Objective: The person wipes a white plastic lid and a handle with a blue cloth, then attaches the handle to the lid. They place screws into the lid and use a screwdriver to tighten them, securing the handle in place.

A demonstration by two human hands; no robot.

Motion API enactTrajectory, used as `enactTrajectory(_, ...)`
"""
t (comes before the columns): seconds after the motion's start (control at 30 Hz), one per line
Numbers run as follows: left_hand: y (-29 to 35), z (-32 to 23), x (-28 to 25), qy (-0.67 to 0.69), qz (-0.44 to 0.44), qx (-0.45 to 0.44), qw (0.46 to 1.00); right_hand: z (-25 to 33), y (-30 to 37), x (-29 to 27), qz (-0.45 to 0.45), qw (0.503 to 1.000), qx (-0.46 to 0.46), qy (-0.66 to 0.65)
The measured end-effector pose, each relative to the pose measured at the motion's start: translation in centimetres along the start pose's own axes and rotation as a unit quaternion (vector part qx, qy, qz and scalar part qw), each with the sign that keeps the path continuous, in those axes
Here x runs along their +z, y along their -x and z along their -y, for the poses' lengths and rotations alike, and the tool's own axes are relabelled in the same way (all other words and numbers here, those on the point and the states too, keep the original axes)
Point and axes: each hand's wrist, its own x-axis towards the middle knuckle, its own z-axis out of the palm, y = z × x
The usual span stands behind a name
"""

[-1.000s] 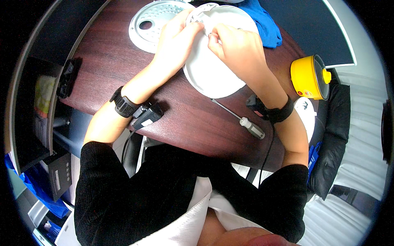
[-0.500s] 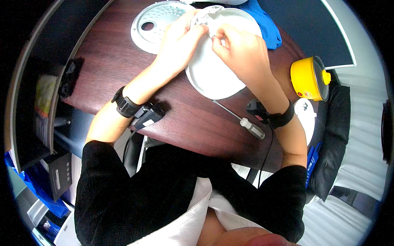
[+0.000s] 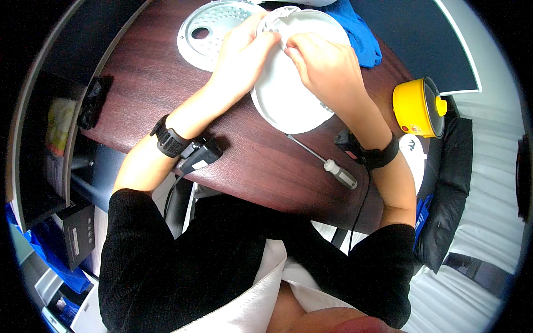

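Observation:
A white, round, shallow plastic part (image 3: 286, 105) with a hinge-like fitting at its far edge lies tilted on the table. My left hand (image 3: 241, 61) grips its far left rim, the thumb pressed beside that fitting. Over the part's surface, my right hand (image 3: 330, 66) has thumb and forefinger pinched together close to the left thumb. Whatever is between those fingertips is too small or hidden to make out. Just below the part lies a screwdriver (image 3: 340, 173) with a grey and white handle, its tip toward the part.
Behind my left hand is a grey perforated disc (image 3: 191, 47) with one large hole. A blue cloth (image 3: 363, 44) lies at the far right, and a yellow pot with a lid (image 3: 411, 108) stands at the right edge. Black devices on cables hang at both wrists.
My right hand has flattened and its fingers have drawn together, closing the gap between thumb and forefinger. The left hand keeps its hold on the white part.

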Motion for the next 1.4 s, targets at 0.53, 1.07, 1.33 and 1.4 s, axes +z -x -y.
enactTrajectory(0.53, -0.3, 0.4, -0.2, 0.023, 0.030, -0.027, 0.999, -0.3, 1.9, -5.1, 0.088, 0.954, 0.283, -0.040)
enactTrajectory(1.07, -1.1, 0.6, -0.1, -0.069, 0.021, -0.119, 0.990, -10.5, 19.0, -12.8, 0.379, 0.804, 0.452, 0.079)
enactTrajectory(1.33, -1.3, 1.4, -0.7, -0.025, 0.029, -0.135, 0.990, -10.8, 18.2, -11.7, 0.435, 0.787, 0.432, 0.069)
enactTrajectory(1.4, -1.3, 1.4, -0.7, -0.027, 0.031, -0.126, 0.991, -11.2, 18.9, -11.2, 0.440, 0.802, 0.397, 0.077)
